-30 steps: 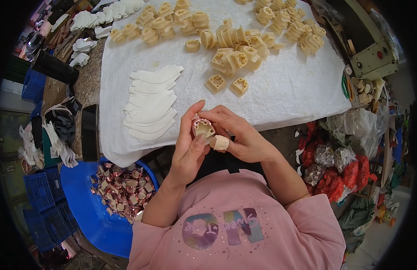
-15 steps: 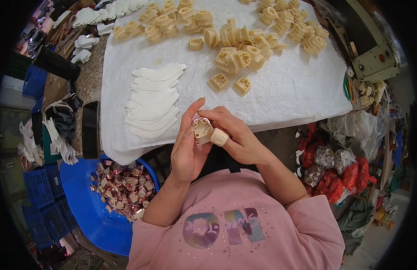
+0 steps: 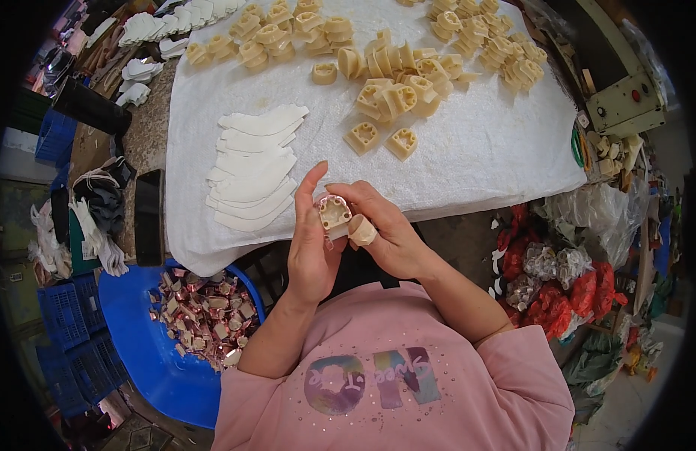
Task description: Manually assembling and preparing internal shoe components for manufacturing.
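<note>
A shoe heel [image 3: 334, 213] is held between both hands above the near edge of the table. Its hollow cream top, with small round sockets, faces up, and shiny pink material shows around its rim. My left hand [image 3: 309, 248] closes on its left side, with the index finger pointing up. My right hand [image 3: 385, 229] grips the heel from the right, its fingers bent over the far edge. A beige wrap [image 3: 362, 231] covers one of its fingers. Some fingertips are hidden behind the heel. Beyond my hands, two bare cream heels [image 3: 363, 138] lie on the white cloth [image 3: 483, 161].
Overlapping curved white pieces [image 3: 250, 169] lie left of my hands. Piles of cream heels [image 3: 397, 94] cover the far side. A blue tub [image 3: 141, 331] with pink-covered heels stands lower left. A dark phone [image 3: 149, 218] lies at the table's left edge. Red plastic bags [image 3: 551, 308] sit at right.
Both hands and the heel have shifted very slightly left in the picture. The heel's top has turned a little, and the grip on it stays.
</note>
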The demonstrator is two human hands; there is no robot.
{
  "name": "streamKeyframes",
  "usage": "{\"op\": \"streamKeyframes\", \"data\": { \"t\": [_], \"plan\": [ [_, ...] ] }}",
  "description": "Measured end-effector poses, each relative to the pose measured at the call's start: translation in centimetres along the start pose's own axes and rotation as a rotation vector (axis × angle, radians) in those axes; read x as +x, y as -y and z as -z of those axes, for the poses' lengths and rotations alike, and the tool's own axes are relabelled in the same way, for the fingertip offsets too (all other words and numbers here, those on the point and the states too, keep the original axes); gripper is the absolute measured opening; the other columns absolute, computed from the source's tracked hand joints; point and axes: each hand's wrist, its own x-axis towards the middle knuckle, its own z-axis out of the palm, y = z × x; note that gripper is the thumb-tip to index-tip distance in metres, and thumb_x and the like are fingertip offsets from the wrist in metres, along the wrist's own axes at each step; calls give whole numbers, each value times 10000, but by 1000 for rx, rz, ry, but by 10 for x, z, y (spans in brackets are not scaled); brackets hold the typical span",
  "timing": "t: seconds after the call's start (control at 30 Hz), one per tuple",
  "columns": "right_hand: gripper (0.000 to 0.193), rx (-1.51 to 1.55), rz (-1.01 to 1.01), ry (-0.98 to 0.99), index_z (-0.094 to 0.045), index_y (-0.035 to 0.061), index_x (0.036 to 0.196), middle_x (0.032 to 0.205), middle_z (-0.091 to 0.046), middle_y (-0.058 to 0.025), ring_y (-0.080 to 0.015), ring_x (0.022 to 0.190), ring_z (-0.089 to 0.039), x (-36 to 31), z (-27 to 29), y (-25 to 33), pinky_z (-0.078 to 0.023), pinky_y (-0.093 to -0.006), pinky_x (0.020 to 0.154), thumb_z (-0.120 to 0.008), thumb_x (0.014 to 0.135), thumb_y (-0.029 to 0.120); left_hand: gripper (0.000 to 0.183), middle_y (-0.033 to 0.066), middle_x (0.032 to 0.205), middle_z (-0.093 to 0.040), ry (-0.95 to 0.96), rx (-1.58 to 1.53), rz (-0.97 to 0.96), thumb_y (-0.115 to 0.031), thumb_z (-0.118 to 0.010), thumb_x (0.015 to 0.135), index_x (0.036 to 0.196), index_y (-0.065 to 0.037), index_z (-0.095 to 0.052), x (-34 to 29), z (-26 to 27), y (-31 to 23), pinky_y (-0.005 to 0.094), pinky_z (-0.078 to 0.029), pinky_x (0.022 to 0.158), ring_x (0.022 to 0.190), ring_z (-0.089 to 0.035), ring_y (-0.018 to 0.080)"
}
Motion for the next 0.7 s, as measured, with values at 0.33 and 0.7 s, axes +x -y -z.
{"op": "streamKeyframes", "data": {
  "t": [0.33, 0.7],
  "plan": [
    [355, 289, -152, -123, -491, 29, 1209, 927, -509, -119, -260, 884, -497, -1, 2, 8, -422, -346, 783, -501, 912, 223, 821, 60, 1064, -505, 122, 72, -67, -674, -233, 873, 1433, -93, -83, 1, 8, 0, 277, -438, 676, 860, -518, 136],
    [280, -303, -181, -25, -587, -4, 950, 806, -583, -142, -279, 705, -588, 12, 17, 25, -469, -362, 649, -618, 808, 235, 908, 183, 933, -532, 121, 1014, -606, -590, -365, 888, 1361, 122, -59, 7, 7, 8, 314, -466, 704, 782, -568, 241]
  ]
}}
